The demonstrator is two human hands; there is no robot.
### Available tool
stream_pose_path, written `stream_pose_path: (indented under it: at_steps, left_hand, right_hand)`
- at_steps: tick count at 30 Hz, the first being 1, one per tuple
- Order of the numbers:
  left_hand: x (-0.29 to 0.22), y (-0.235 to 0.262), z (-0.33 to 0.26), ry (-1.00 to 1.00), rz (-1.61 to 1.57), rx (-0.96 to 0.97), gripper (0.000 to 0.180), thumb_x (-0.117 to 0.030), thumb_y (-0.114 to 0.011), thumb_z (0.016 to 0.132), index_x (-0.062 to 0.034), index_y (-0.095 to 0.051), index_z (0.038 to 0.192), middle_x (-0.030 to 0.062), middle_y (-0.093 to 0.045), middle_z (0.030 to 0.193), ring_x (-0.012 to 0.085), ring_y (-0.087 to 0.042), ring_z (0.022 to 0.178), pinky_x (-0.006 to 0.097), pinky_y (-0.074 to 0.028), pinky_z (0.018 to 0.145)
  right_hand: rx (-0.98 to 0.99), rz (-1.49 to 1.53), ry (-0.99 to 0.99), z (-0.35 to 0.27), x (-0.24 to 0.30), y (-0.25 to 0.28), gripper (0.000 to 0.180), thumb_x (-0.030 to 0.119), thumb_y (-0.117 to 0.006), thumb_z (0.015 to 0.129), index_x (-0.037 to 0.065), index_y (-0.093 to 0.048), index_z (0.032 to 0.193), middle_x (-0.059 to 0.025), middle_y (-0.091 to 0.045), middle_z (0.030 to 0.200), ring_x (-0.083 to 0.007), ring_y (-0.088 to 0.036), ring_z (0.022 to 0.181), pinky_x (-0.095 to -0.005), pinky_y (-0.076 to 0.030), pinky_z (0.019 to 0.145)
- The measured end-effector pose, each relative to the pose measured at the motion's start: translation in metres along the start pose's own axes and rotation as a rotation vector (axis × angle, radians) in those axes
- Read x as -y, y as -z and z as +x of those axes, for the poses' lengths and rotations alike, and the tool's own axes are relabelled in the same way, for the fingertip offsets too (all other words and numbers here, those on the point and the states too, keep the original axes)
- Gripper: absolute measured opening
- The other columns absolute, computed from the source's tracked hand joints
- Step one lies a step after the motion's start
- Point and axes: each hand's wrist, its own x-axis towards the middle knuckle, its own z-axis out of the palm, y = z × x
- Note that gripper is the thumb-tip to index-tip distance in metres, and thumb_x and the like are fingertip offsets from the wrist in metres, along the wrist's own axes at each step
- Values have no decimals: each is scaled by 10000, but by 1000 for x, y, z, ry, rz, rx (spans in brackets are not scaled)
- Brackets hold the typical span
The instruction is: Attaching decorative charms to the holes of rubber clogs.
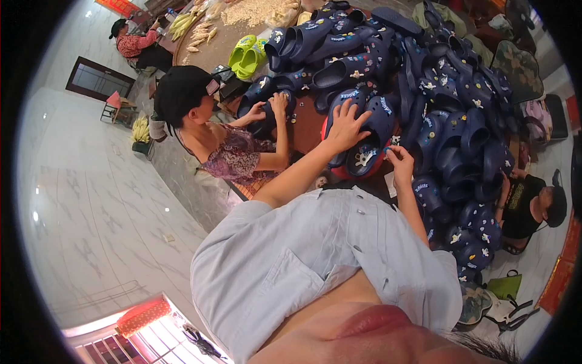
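In front of you, the heap of navy clogs (453, 171) is the largest thing, and small ornaments show on many of its shoes; some show none from this angle, so you can judge the work well along but cannot count what is left. Left of the heap's far end, a wide round tray (225, 37) holds loose pale kernels (257, 12) and, nearer its edge, whole cobs (201, 36). Left of the heap, a co-worker in a black cap (182, 91) has both hands at another navy clog. At the heap's near left side is the pair of navy clogs (383, 114) under your hand, lying over something red (325, 128) that may be a basin or a stool; you cannot tell which. Both carry lettered patches, and a white ornament (365, 159) sits on the end nearest you, so this pair looks at least partly dressed. Between the tray and the heap stand lime clogs (247, 59), and well to the heap's left a dark pot (142, 147) holds yellowish stalks. Your left hand (348, 128) rests across the pair with its fingers spread wide. Your right hand (401, 165), between the pair and the heap, has thumb and fingertips drawn narrow; whether they grip something small, you cannot tell.
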Motion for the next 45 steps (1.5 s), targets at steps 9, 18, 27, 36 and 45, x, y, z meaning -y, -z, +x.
stream_pose_path:
  at_steps: [9, 18, 27, 36, 45]
  left_hand:
    - [10, -37, -21, 19, 130, -50, 481, -192, -716, 647, -130, -587, 1107, 137, -494, 1139, 333, -427, 1154, 501, -338, 923]
    - [12, -42, -19, 7, 152, -124, 468, -148, -676, 602, -130, -607, 1064, 64, -538, 1039, 263, -489, 1055, 449, -342, 896]
    - [17, -48, -21, -30, 133, -202, 385, -153, -647, 621, -122, -630, 1005, 48, -555, 989, 227, -511, 1007, 422, -343, 877]
    - [18, -50, -24, -8, 142, -160, 465, -158, -684, 602, -138, -627, 1063, 38, -560, 1040, 237, -501, 1043, 430, -332, 890]
    - [16, -47, -20, -24, 122, -166, 404, -160, -660, 626, -119, -628, 1027, 32, -558, 1007, 221, -505, 1016, 420, -331, 882]
  right_hand:
    - [-69, 59, -124, -3, -16, 10, 115, 47, -668, 812, 21, -633, 918, 8, -592, 752, -67, -525, 660, -199, -403, 594]
    - [-86, 260, -288, 24, -34, 20, 124, 66, -669, 822, 38, -628, 935, -4, -576, 742, -86, -512, 610, -220, -412, 552]
    - [-110, 279, -340, 70, -35, 9, 128, 78, -699, 807, 66, -634, 917, 17, -590, 759, -75, -517, 627, -207, -417, 558]
    - [-144, 191, -296, 94, -35, -6, 158, 127, -719, 799, 87, -609, 905, 29, -578, 787, -74, -518, 681, -220, -417, 608]
    - [-163, 64, -321, 101, -29, -2, 275, 92, -766, 728, 80, -587, 936, 17, -575, 838, -97, -527, 718, -233, -405, 616]
